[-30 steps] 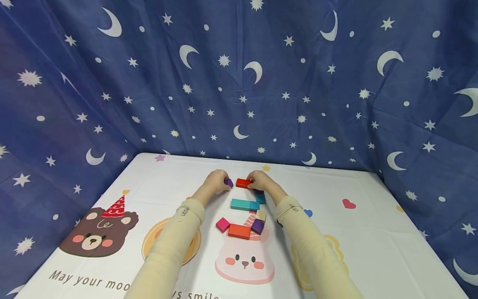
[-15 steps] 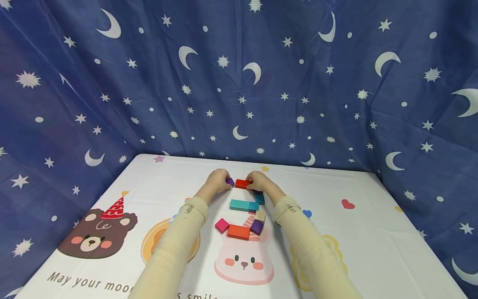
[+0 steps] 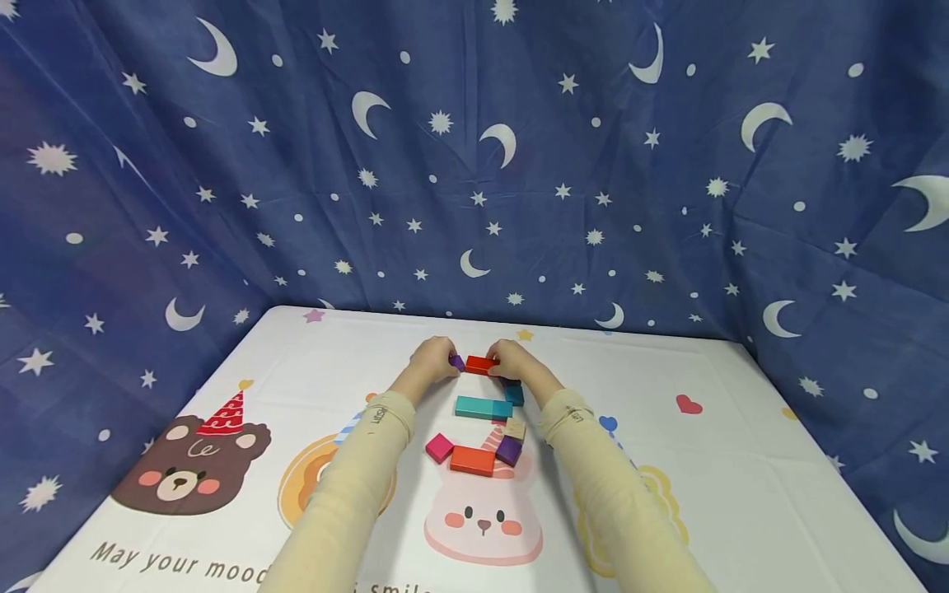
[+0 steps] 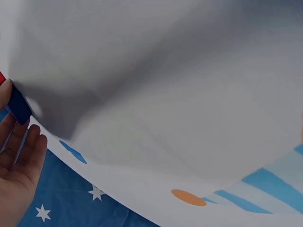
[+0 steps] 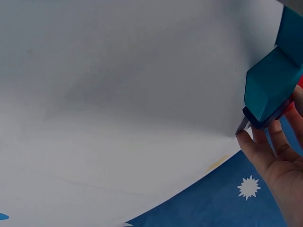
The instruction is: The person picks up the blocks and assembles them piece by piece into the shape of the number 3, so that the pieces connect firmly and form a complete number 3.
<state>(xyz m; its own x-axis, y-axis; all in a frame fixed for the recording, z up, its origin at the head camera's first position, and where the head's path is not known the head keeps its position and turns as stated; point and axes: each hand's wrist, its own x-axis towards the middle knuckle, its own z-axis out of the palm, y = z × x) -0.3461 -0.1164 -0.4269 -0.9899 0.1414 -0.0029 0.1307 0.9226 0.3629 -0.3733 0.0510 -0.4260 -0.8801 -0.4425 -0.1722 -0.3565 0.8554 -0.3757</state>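
My left hand (image 3: 433, 360) pinches a small purple block (image 3: 457, 362) at the far side of the table; in the left wrist view this block (image 4: 20, 105) looks dark blue between thumb and fingers. Just right of it lies a long red block (image 3: 480, 365), whose right end my right hand (image 3: 513, 360) grips. Beside that grip, a dark blue block (image 5: 258, 119) shows in the right wrist view, a fingertip at its corner. A teal block (image 5: 272, 78) adjoins it. In the head view, my right fingers partly hide the red and dark blue blocks.
Nearer me lie a turquoise block (image 3: 473, 408), a wood-coloured block (image 3: 515, 428), another purple block (image 3: 508, 450), an orange-red block (image 3: 472, 461) and a pink block (image 3: 439, 448). They rest on a printed white tablecloth (image 3: 712, 469). A blue starry curtain (image 3: 474, 165) rises behind the table's far edge.
The purple block in my left hand has come closer to the red block's left end. My right hand stays at the red block, and the view has shifted slightly.
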